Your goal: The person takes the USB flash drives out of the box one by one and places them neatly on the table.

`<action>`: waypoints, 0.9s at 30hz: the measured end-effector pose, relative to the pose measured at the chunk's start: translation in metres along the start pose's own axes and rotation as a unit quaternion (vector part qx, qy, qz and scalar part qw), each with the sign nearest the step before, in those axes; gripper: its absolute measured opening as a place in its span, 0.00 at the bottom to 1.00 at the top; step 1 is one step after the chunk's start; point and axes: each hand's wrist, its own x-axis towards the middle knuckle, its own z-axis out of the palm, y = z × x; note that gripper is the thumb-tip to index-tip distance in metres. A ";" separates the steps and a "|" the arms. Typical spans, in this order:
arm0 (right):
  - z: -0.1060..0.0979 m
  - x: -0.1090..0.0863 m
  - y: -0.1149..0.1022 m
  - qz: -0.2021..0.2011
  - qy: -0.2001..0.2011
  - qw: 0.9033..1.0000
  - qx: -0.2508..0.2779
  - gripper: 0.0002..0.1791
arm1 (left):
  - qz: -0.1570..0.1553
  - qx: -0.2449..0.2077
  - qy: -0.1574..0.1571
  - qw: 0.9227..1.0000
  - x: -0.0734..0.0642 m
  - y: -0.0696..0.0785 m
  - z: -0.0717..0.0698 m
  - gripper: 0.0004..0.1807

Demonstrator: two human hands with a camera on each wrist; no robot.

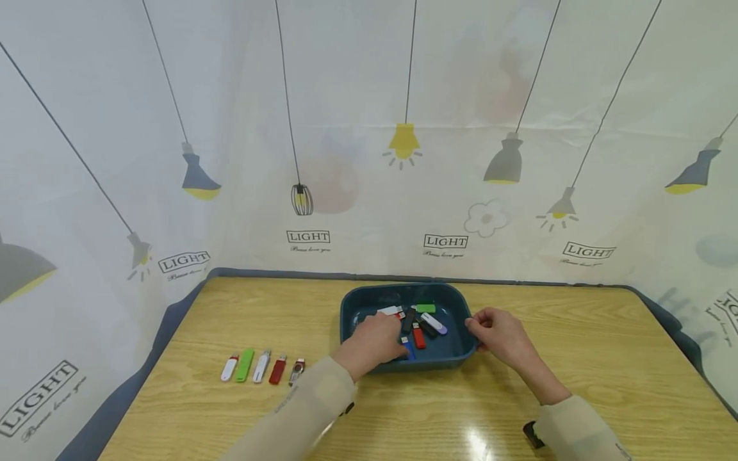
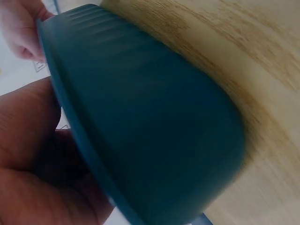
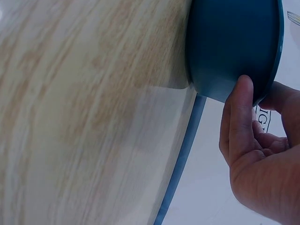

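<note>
A dark teal plastic bin (image 1: pixel 398 365) stands near the table's back edge, holding several loose USB flash drives. My left hand (image 1: pixel 375 338) reaches over its front left rim, fingers down among the drives; whether it grips one I cannot tell. In the left wrist view, the bin wall hides those fingertips. A blue flash drive (image 1: pixel 409 349) lies right beside this hand, with a red one (image 1: pixel 418 335) and a white-and-purple one (image 1: pixel 434 323) further right. At the right end, my right hand (image 1: pixel 500 334) pinches the bin's rim, its fingers against the outer wall in the right wrist view.
Left of the bin, several flash drives lie in a row on the wooden table: a red-and-white one (image 1: pixel 229 368), a green one (image 1: pixel 245 365), a white one (image 1: pixel 262 365), a red one (image 1: pixel 278 370) and a brown-and-silver one (image 1: pixel 296 371). A printed curtain (image 1: pixel 369 211) rises behind the table.
</note>
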 end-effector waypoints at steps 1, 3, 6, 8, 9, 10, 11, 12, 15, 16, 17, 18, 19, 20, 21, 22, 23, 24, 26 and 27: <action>0.000 0.000 0.000 0.000 0.000 1.000 0.001 0.13 | -0.003 0.005 0.000 1.000 0.002 0.001 0.001 0.18; 0.000 0.001 0.000 0.001 0.000 1.000 0.001 0.13 | -0.009 0.014 0.000 1.000 0.004 0.002 0.003 0.20; 0.000 0.001 -0.001 0.001 -0.002 1.000 0.002 0.14 | -0.011 0.022 0.005 1.000 0.005 0.002 0.005 0.21; 0.000 0.002 -0.001 0.001 -0.001 1.000 -0.002 0.13 | -0.008 0.023 0.010 1.000 0.004 0.001 0.005 0.21; 0.000 0.002 -0.001 0.000 -0.001 1.000 -0.003 0.13 | -0.007 0.023 0.012 1.000 0.004 0.001 0.005 0.20; 0.000 0.002 -0.001 0.000 -0.001 1.000 -0.004 0.13 | -0.009 0.020 0.011 1.000 0.004 0.001 0.005 0.19; 0.000 0.002 -0.001 0.000 -0.001 1.000 -0.004 0.13 | -0.011 0.015 0.008 1.000 0.004 0.001 0.005 0.18; 0.000 0.002 -0.001 0.000 -0.001 1.000 -0.005 0.13 | -0.012 0.012 0.005 1.000 0.004 0.001 0.005 0.17; 0.000 0.002 -0.001 0.000 -0.001 1.000 -0.004 0.13 | -0.019 0.000 -0.004 1.000 0.004 -0.001 0.004 0.11; 0.000 0.002 -0.001 0.000 -0.002 1.000 -0.003 0.13 | -0.020 0.000 -0.006 1.000 0.004 -0.002 0.004 0.09; 0.000 0.002 -0.001 0.000 -0.002 1.000 -0.003 0.13 | -0.019 0.002 -0.006 1.000 0.004 -0.003 0.004 0.08; 0.000 0.002 -0.001 0.000 -0.002 1.000 -0.002 0.13 | -0.019 0.005 -0.006 1.000 0.004 -0.004 0.004 0.07; 0.000 0.001 -0.001 -0.001 -0.002 1.000 -0.001 0.13 | -0.020 0.008 -0.006 1.000 0.004 -0.005 0.004 0.06; 0.000 0.001 -0.001 -0.001 -0.002 1.000 -0.001 0.13 | -0.019 0.013 -0.005 1.000 0.004 -0.006 0.004 0.05; 0.000 0.001 -0.001 -0.001 -0.002 1.000 -0.001 0.13 | -0.018 0.018 -0.004 1.000 0.004 -0.007 0.004 0.06; 0.000 0.001 -0.001 -0.002 -0.002 1.000 0.000 0.13 | -0.019 0.021 -0.004 1.000 0.004 -0.008 0.004 0.07; 0.000 0.001 0.000 -0.002 -0.002 1.000 0.000 0.13 | -0.018 0.022 -0.003 1.000 0.004 -0.008 0.004 0.08; 0.000 0.000 0.000 -0.002 -0.001 1.000 0.000 0.13 | -0.016 0.023 -0.002 1.000 0.004 -0.009 0.004 0.09; 0.000 0.000 0.000 -0.003 0.000 1.000 -0.002 0.13 | -0.012 0.026 0.001 1.000 0.004 -0.009 0.005 0.11; 0.000 0.000 0.000 -0.002 0.000 1.000 -0.002 0.13 | -0.011 0.025 0.003 1.000 0.004 -0.009 0.006 0.12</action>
